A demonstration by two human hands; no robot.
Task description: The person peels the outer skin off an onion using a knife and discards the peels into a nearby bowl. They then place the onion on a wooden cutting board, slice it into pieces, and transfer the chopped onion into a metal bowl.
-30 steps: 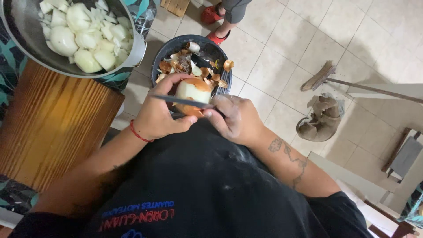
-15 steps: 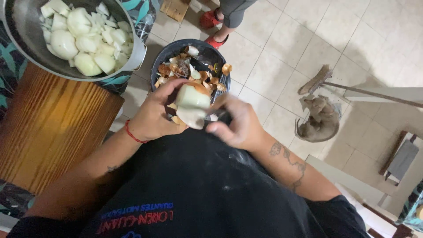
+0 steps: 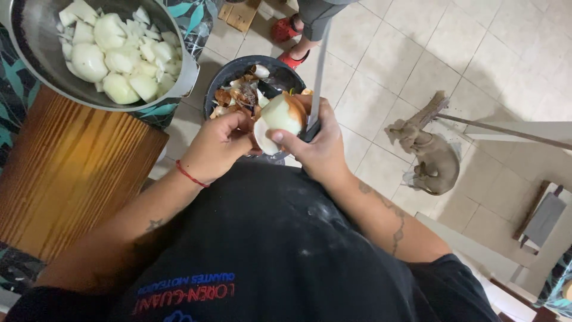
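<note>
the knife [image 3: 319, 65] has swung upright from flat across the onion [image 3: 280, 116]; right hand [image 3: 319, 149] grips both, left hand [image 3: 217, 146] pinches loose skin above the bowl [image 3: 223, 77]

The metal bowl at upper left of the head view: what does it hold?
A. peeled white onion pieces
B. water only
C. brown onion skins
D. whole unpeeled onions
A: the metal bowl is filled with peeled white onion pieces, while the brown skins lie in the dark bowl on the floor beyond the hands.
</note>
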